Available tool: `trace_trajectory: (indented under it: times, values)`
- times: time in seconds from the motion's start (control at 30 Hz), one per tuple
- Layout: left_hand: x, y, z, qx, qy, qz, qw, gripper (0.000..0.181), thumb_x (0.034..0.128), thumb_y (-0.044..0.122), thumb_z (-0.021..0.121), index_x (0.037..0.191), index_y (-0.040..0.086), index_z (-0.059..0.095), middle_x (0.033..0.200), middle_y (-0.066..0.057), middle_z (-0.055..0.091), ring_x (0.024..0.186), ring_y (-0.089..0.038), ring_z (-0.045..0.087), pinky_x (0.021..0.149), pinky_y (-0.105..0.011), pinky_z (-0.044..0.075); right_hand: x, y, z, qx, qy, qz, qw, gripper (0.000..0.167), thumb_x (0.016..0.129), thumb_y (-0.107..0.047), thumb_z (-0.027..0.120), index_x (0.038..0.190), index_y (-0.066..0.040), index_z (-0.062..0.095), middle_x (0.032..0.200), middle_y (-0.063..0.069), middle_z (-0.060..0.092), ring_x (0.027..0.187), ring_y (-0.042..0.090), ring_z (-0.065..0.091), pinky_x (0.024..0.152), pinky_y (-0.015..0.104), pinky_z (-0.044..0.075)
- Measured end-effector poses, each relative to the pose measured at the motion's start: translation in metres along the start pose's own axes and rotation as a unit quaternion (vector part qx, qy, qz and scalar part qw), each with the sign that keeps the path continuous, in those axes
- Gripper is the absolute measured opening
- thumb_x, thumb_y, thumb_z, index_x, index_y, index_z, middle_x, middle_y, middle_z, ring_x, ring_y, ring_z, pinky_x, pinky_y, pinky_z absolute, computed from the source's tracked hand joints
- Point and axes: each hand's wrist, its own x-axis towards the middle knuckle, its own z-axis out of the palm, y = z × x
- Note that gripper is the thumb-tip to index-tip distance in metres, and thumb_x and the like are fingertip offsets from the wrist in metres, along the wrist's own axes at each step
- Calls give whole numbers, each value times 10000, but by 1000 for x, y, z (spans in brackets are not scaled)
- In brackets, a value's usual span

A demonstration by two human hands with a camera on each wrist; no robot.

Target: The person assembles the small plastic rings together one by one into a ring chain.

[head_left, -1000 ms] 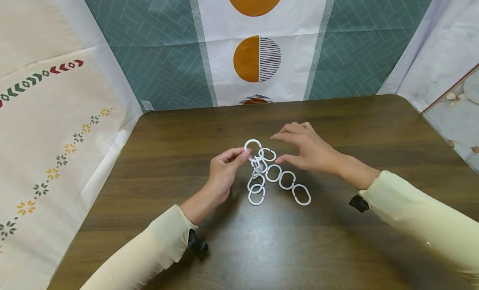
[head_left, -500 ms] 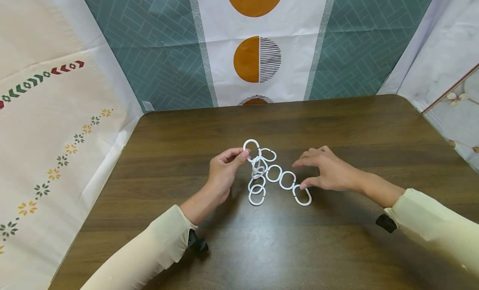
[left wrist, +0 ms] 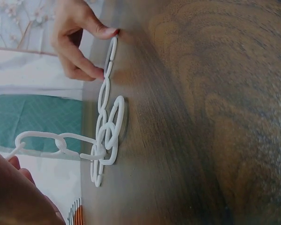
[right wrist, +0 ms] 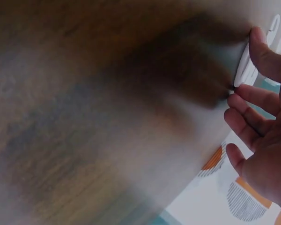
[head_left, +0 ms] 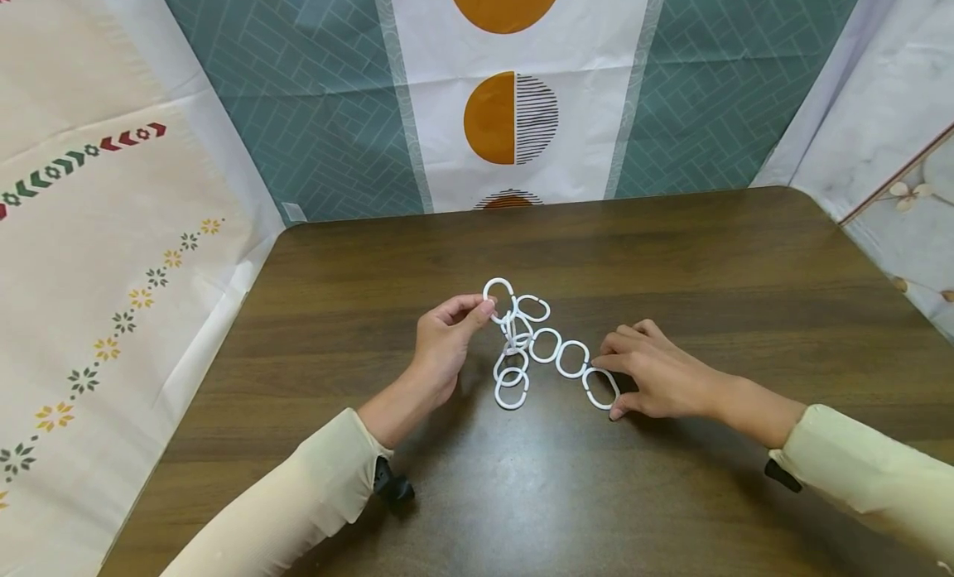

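My left hand [head_left: 441, 343] pinches a white oval link [head_left: 498, 280] at the top end of a plastic link chain, between thumb and forefinger. That link is raised from the table in the left wrist view. Below it several links hang and bunch together, and a short run of links [head_left: 498, 398] lies toward the front. Another run stretches right to an end link [head_left: 585, 387] lying flat. My right hand [head_left: 662, 377] spans this end link, thumb at its near end and forefinger at its far end, both touching it. The right wrist view shows the link mostly edge-on.
A brown wood-grain table [head_left: 373, 271] lies under everything. Behind it hangs a teal and white cloth [head_left: 335, 105] with orange circles. A patterned cream cloth [head_left: 112, 271] borders the left side, and a white flowered one [head_left: 909, 146] the right.
My right hand has come down and toward the front, from above the links to the end link on the right. My left hand keeps its hold, its link shifting slightly left.
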Motion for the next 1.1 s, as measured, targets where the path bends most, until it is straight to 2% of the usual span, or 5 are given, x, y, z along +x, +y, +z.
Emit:
trace_trajectory:
  times: [0.47,0.6,0.77,1.0,1.1]
  values:
    - [1,-3,1,21,3,-20,10000,199,866,100,715,1014,-33,699,841,12,698,924,-279,620,862,-346,469,3,-3,5,-50,74,-515,9986,506,697,-271,841,1095,-45,625,978,5,590,956,184,512,888,405,346]
    - [1,-2,1,28,-6,-28,10000,199,869,97,712,1020,-32,700,847,11,697,883,-218,622,888,-398,465,3,-4,5,116,11,-465,9989,493,720,-252,824,1110,-32,619,994,13,577,964,188,496,885,408,372]
    - [1,-2,1,92,-9,-54,9999,179,874,102,708,1010,-15,707,859,6,696,844,-146,607,873,-363,459,3,-5,1,327,36,-302,9990,496,703,-271,821,1104,-34,649,991,13,572,950,180,485,873,394,382]
    - [1,-2,0,133,-11,-43,9999,176,874,110,709,1005,-8,709,850,4,694,851,-161,603,868,-357,451,10,-1,-16,715,209,192,9970,519,686,-243,839,1130,-37,669,1023,45,597,1001,272,529,966,544,352]
    - [1,-3,0,122,-7,-39,9999,182,874,111,710,1009,-11,709,853,-13,698,850,-158,603,877,-367,446,18,3,-24,710,395,135,9966,491,691,-257,839,1105,-44,682,970,21,607,941,208,511,917,470,361]
